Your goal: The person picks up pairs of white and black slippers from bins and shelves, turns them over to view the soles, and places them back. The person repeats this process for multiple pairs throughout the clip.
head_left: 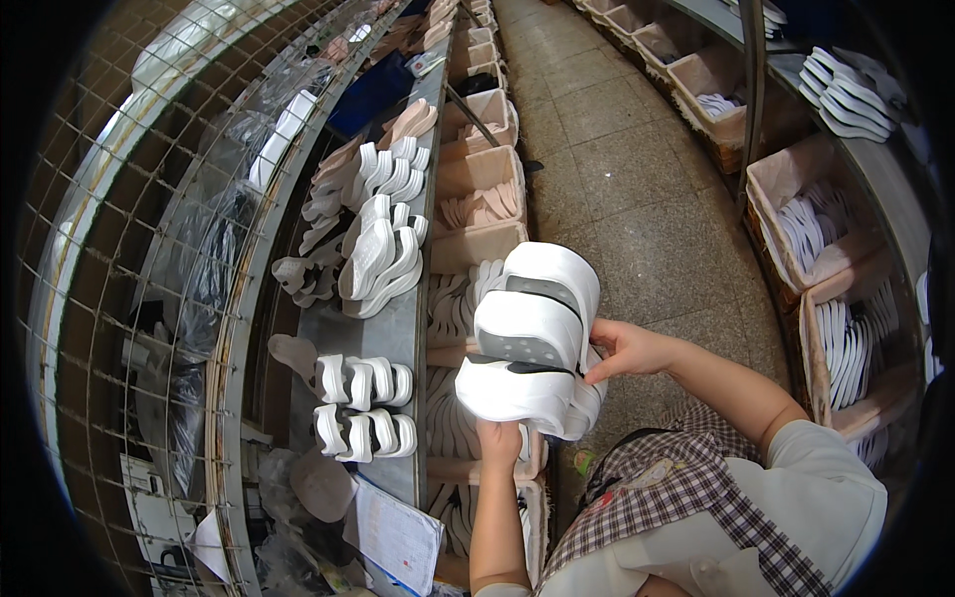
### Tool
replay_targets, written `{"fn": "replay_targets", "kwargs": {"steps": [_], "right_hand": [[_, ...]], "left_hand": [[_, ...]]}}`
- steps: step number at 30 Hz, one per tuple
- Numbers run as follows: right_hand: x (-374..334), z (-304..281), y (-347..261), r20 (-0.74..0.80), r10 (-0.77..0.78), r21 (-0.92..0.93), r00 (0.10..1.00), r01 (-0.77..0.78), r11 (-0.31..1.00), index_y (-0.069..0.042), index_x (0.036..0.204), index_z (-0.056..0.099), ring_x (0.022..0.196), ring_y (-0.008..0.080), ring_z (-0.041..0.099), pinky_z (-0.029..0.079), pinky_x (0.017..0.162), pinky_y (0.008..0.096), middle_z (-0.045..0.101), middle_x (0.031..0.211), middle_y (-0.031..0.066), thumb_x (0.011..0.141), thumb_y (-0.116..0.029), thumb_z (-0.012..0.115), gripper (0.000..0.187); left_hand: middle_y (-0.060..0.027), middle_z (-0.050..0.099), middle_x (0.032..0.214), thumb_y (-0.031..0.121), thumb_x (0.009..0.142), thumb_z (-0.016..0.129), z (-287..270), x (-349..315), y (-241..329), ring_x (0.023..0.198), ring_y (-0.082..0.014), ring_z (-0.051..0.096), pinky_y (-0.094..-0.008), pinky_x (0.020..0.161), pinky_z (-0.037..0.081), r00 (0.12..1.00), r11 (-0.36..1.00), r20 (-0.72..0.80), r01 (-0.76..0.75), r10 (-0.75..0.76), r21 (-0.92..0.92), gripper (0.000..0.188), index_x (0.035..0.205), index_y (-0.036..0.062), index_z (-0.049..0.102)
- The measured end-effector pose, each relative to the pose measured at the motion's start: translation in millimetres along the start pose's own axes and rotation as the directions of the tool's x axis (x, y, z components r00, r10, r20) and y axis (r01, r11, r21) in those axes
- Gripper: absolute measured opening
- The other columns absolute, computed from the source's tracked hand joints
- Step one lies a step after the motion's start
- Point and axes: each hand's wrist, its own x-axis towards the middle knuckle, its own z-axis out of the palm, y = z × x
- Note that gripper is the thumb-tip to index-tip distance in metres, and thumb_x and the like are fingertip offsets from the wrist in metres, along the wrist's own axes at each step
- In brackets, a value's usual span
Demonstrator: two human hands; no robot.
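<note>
In front of me I carry a stack of thick white shoe soles (527,323), nested heel over heel, with grey dotted patches showing on their inner faces. From below, my left hand (499,440) grips the nearest end of the stack; most of its fingers are hidden under it. My right hand (629,350) is closed on the stack's right side, thumb and fingers against the soles. To the left, two rows of white soles (363,408) stand on the metal shelf (398,338). Farther along lie larger piles of white soles (378,254).
Lined bins (477,174) full of soles run under the left shelf. More bins (796,204) line the aisle's right side, below a shelf holding white soles (846,95). A tiled floor (637,179) stretches between. Papers (398,532) lie near left; wire mesh (109,249) rises beyond.
</note>
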Motion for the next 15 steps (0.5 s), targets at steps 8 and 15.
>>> {"fn": "replay_targets", "kwargs": {"steps": [8, 15], "right_hand": [[-2, -3, 2, -0.02, 0.009, -0.057, 1.0, -0.01, 0.998, -0.002, 0.135, 0.038, 0.123, 0.0218, 0.043, 0.038, 0.102, 0.0396, 0.045, 0.133, 0.0109, 0.075, -0.005, 0.075, 0.07], [5, 4, -16, -0.171, -0.09, -0.416, 0.981, 0.011, 0.909, -0.005, 0.131, 0.043, 0.125, 0.0232, 0.042, 0.033, 0.107, 0.0376, 0.047, 0.132, 0.0118, 0.071, -0.002, 0.073, 0.068]], "left_hand": [[-0.0141, 0.059, 0.113, 0.011, 0.092, 0.048, 3, 5, 11, 0.105, -0.0236, 0.055, -0.0322, 0.09, 0.041, 1.0, 0.999, 0.009, 0.014, -0.014, 0.04, 0.029, 0.114, -0.007, 0.054], [-0.0122, 0.057, 0.115, 0.015, 0.094, 0.049, 21, 12, 13, 0.103, -0.0232, 0.056, -0.0332, 0.089, 0.043, 0.994, 0.996, -0.076, 0.086, -0.085, 0.018, 0.034, 0.122, -0.0033, 0.049]]}}
